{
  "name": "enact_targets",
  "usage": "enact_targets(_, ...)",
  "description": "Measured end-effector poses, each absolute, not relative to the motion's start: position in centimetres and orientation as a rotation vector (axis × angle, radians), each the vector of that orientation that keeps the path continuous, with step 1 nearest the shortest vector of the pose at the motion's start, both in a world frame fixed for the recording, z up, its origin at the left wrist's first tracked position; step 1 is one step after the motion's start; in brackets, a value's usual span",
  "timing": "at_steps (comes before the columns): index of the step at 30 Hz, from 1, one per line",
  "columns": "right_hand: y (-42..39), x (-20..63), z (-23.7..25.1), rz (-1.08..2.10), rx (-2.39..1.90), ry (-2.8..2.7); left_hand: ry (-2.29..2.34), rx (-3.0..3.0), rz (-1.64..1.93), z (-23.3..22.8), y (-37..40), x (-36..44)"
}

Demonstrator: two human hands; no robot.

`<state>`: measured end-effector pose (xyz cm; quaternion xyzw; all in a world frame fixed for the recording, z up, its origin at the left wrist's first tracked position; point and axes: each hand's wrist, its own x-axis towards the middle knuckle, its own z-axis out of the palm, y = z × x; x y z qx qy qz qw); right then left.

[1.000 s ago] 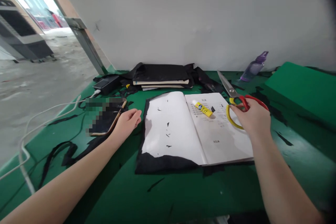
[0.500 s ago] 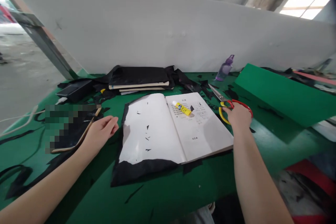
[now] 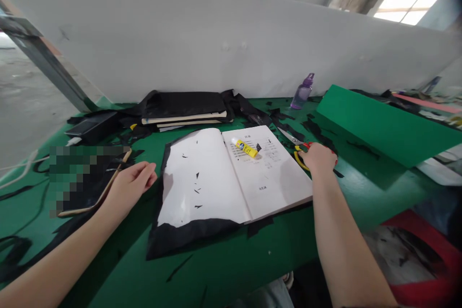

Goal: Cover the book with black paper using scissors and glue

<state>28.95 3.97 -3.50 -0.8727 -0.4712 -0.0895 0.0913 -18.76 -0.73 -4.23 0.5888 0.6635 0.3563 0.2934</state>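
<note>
The left hand (image 3: 132, 185) rests loosely open on the green table (image 3: 231, 264), just beside the open book (image 3: 231, 175) lying on black fabric (image 3: 187, 236) (its left page already fabric-edged, seemingly). A yellow glue tube (image 3: 245, 147) lies on the right page, untouched; the right hand (image 3: 317, 159) covers the scissors (image 3: 294, 144) handles, fingers curled over them, cutting not underway.

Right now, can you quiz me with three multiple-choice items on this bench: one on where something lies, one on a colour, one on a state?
1. Where does the glue tube lie?
A. on the open book's right page
B. on the green board
C. in the left hand

2. What colour is the small bottle by the white wall?
A. orange
B. purple
C. black

3. How is the book?
A. shut
B. standing upright
C. lying open

Answers: 1 A, the yellow tube rests on the printed page. 2 B, its body and cap are purple. 3 C, both pages face up, flat on black cloth.
</note>
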Motion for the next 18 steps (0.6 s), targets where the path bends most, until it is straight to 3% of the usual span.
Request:
enact_targets(9, 3.8, 25.9, -1.9, -0.319, -2.177, -1.539, 1.785, 1.580, 0.933, -3.7, -0.8, -18.2)
enact_targets(18, 2.9, 19.7, -1.6, -0.089, -1.574, -2.004, 1.826, 1.622, 0.894, -3.9, -0.6, -18.2)
